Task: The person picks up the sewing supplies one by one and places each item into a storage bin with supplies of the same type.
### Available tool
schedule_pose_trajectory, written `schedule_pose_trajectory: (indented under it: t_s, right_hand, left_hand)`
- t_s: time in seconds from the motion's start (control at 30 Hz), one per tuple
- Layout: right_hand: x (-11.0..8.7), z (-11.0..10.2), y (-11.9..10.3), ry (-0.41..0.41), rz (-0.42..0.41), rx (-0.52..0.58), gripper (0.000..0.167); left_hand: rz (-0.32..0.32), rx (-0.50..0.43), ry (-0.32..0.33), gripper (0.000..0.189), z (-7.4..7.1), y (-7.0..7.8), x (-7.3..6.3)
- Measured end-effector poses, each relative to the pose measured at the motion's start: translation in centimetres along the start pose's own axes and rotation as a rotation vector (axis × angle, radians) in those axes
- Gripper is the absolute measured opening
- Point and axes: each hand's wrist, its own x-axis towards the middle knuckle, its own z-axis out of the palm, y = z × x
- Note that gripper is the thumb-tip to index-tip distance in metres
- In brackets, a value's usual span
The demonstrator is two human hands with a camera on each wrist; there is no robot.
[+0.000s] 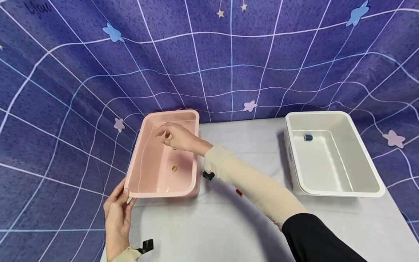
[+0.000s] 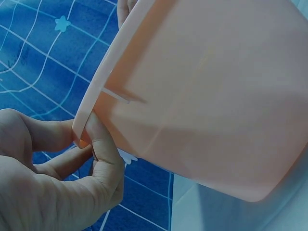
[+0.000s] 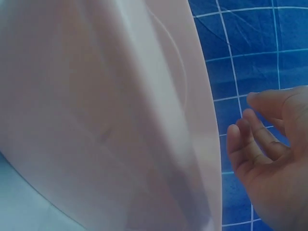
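Observation:
My left hand [image 1: 117, 214] grips the near left corner of a pink plastic bin [image 1: 195, 174], thumb and fingers pinching its rim [image 2: 98, 89]. Over the far part of that bin is my right hand [image 1: 178, 136], its fingers loosely curved and nothing seen between them. In the right wrist view the same hand [image 3: 274, 149] appears beside the bin's rim, also without anything in it. On the bin floor lies a small round gold-brown piece [image 1: 174, 168]. A second small brownish bit [image 1: 174, 148] shows just below the right hand, mostly hidden by it.
To the right stands a white bin [image 1: 334, 194] holding a small dark blue cylinder with a pale end [image 1: 308, 137], like a thread spool. A small red piece [image 1: 239, 192] lies by the right sleeve on the pale tabletop [image 1: 196, 229]. A blue gridded curtain [image 1: 212, 54] hangs behind.

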Motion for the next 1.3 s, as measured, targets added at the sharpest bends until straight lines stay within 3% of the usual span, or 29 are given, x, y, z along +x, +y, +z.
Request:
schedule_pose_trajectory:
  t_s: [0.33,0.67,1.3]
  right_hand:
    - [-1.1,0.0,0.7,0.028,0.01,0.06,0.029]
    - [-2.7,0.2,0.8,0.057,-0.023,0.077,0.03]
    - [-8.2,-0.5,-0.8,0.17,-0.068,0.276,0.025]
  left_hand:
    - [-0.012,0.02,0.048,0.041,0.2,0.0,0.1]
    - [-0.006,0.018,0.043,0.041,0.3,0.0,0.1]
    - [-0.001,0.015,0.044,0.04,0.3,-0.1,0.0]
